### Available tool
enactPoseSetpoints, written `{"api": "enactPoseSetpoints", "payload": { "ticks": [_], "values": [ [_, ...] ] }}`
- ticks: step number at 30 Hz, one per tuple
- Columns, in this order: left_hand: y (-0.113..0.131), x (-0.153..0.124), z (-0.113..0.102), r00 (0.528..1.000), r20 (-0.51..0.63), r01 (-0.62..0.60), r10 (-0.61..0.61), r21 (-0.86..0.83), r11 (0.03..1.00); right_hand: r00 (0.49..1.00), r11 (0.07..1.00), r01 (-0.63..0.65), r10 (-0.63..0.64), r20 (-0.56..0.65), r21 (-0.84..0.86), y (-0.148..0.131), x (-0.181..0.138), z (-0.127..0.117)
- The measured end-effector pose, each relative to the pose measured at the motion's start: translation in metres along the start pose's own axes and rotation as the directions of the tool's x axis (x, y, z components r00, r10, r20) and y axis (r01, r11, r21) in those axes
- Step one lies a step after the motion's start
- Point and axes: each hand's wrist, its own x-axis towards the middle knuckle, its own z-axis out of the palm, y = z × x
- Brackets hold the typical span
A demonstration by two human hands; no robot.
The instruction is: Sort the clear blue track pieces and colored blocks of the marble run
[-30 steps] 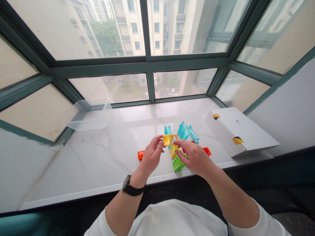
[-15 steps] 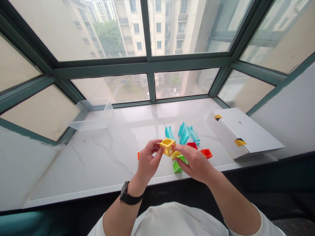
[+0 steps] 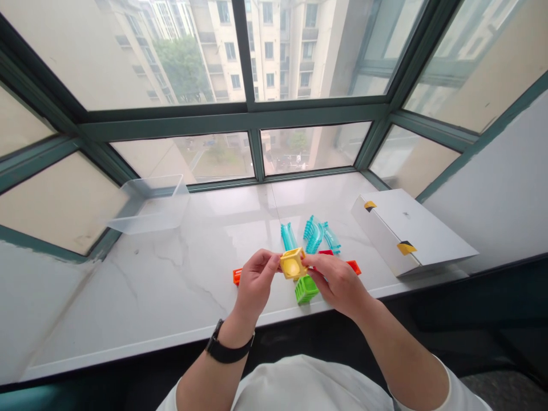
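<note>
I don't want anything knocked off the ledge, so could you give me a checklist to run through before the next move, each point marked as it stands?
1. Left hand has hold of the yellow block: ok, between thumb and fingers.
2. Right hand grips it firmly too: cannot tell; its fingertips are at the block's right side.
3. Green block well back from the ledge's front edge: not ok, it sits close to it.
4. Red piece in full view: not ok, the right hand partly covers it.
5. Clear bin and white box apart from both hands: ok.
</note>
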Motion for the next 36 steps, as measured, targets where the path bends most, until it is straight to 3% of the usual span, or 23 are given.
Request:
{"api": "enactPoseSetpoints", "payload": {
  "ticks": [8, 11, 16, 21, 24, 27, 29, 31, 34, 36],
  "values": [
    [0.000, -0.005, -0.004, 1.000, 0.004, -0.014, 0.014, 0.057, 0.998, 0.998, 0.998, 0.056, -0.056, -0.034, -0.013, 0.003, 0.005, 0.002],
    [-0.002, -0.006, -0.007, 0.999, 0.048, 0.004, -0.006, 0.048, 0.999, 0.999, 0.999, 0.043, -0.043, -0.027, -0.001, 0.003, 0.003, 0.006],
    [-0.008, -0.005, -0.007, 0.989, 0.122, 0.059, -0.081, 0.170, 0.984, 0.998, 0.998, 0.054, -0.053, -0.016, 0.028, 0.000, 0.003, 0.008],
    [-0.010, 0.002, -0.005, 0.968, 0.183, 0.207, -0.171, -0.200, 0.958, 0.996, 0.988, -0.080, 0.083, -0.022, 0.135, 0.005, 0.009, -0.001],
    [-0.007, 0.005, -0.001, 0.933, 0.288, 0.309, -0.216, -0.331, 0.892, 0.983, 0.966, -0.159, 0.136, 0.120, 0.205, 0.011, 0.015, -0.009],
    [-0.006, 0.007, 0.004, 0.896, 0.376, 0.371, -0.235, -0.343, 0.863, 0.961, 0.942, -0.195, 0.128, 0.244, 0.274, 0.015, 0.020, -0.014],
    [-0.011, 0.010, 0.005, 0.895, 0.377, 0.362, -0.238, -0.304, 0.881, 0.959, 0.929, -0.215, 0.141, 0.246, 0.303, 0.017, 0.022, -0.015],
    [-0.021, 0.014, 0.004, 0.923, 0.317, 0.291, -0.217, -0.211, 0.933, 0.960, 0.916, -0.237, 0.169, 0.225, 0.325, 0.022, 0.022, -0.013],
    [-0.042, 0.018, -0.001, 0.981, 0.158, 0.098, -0.109, 0.075, 0.992, 0.958, 0.896, -0.276, 0.225, 0.180, 0.349, 0.037, 0.020, -0.009],
    [-0.060, 0.019, -0.005, 0.993, 0.110, 0.000, -0.032, 0.282, 0.959, 0.952, 0.900, -0.300, 0.263, 0.156, 0.315, 0.052, 0.017, -0.005]
  ]
}}
